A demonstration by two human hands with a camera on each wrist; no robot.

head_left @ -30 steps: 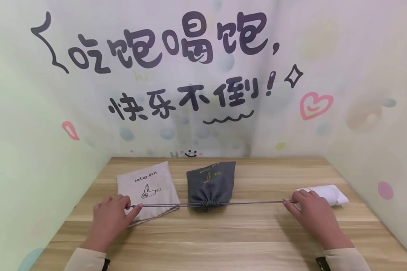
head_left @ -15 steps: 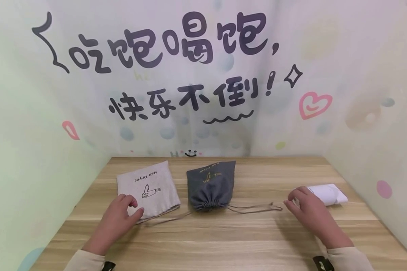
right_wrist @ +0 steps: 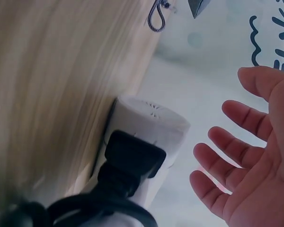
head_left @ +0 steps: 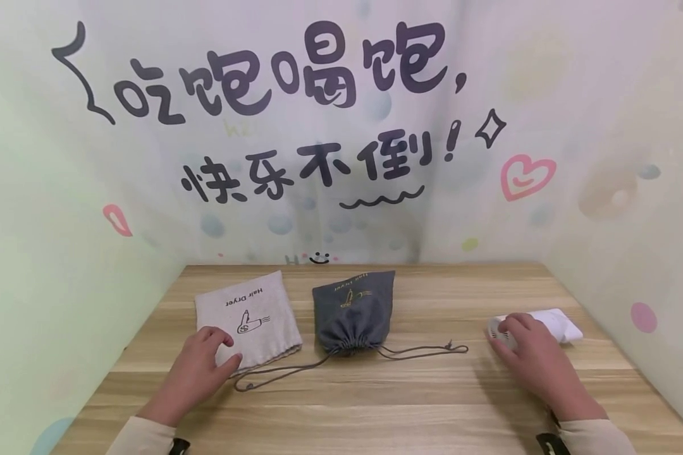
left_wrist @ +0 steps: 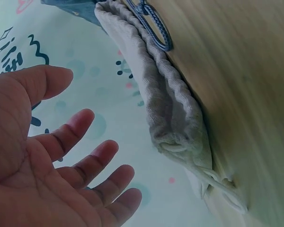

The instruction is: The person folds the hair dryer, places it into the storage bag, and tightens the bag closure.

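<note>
the grey bag (head_left: 358, 309) lies at the lower middle of the frame, its cords (head_left: 250, 386) loose to both sides. at lower left the left hand (head_left: 196, 370), fingers loosely spread, hovers by the near edge of the beige bag (head_left: 250, 316). at lower right the right hand (head_left: 532, 357), fingers likewise spread, hangs just above the white tube (head_left: 554, 323).

the worktop (head_left: 341, 417) is pale wood-grain, its streaks running crosswise. on its left lies a flat beige bag (head_left: 262, 294) printed "hair dryer"; just right of that, a dark grey bag (head_left: 353, 325) with a gathered mouth – its drawcord (head_left: 458, 349) trails loosely out to both sides. well to the right lies a rounded white object (head_left: 556, 325) – perhaps a hair dryer, though partly hidden in the head view.
</note>
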